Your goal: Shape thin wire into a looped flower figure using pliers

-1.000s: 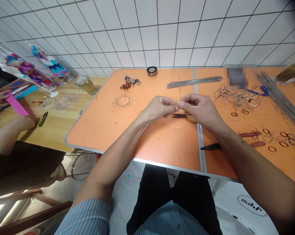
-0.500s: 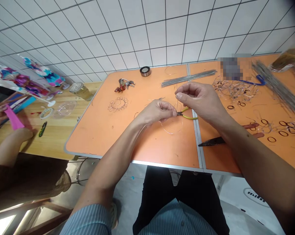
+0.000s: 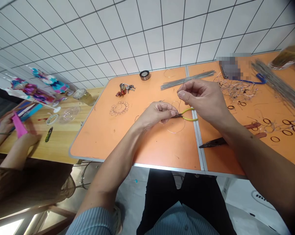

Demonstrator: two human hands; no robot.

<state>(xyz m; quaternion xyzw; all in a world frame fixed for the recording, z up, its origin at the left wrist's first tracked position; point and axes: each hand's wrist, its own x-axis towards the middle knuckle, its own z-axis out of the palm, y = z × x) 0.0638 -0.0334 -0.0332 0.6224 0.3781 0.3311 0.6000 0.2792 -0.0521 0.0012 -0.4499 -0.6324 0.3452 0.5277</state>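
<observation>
Hands, 2 of them and both bare, meet over the orange desk point(image 3: 100, 137), with the forearms reaching in from either side. The left hand point(image 3: 157, 112) is low, palm side down, its wrist slightly bent; thumb and forefinger are closed together, pinching thin wire point(image 3: 179, 103) just above the desk. The right hand point(image 3: 201, 98) is raised a little higher and farther right, its fingers curled, thumb and forefinger brought together at the wire's upper end. The strand is so fine that its exact path between the fingertips is hard to make out; it seems to run from 1 hand to the other.

Just beside the left fingertips lie pliers with yellow handles point(image 3: 190, 119). Left of the hands is a looped wire ring point(image 3: 119, 108), with a small brown-and-metal ornament point(image 3: 124, 89) behind it and a roll of tape point(image 3: 145, 75) near the wall. A bundle of straight wires point(image 3: 186, 80) lies beyond the hands, across the desk seam. Right of the right hand spread tangled wire scraps point(image 3: 240, 90) and several small dark rings; the dark blades point(image 3: 212, 142) of a red-handled tool show beside the right forearm. At far left, a co-worker's hands hold something pink point(image 3: 19, 125) over a wooden table point(image 3: 64, 143).
</observation>
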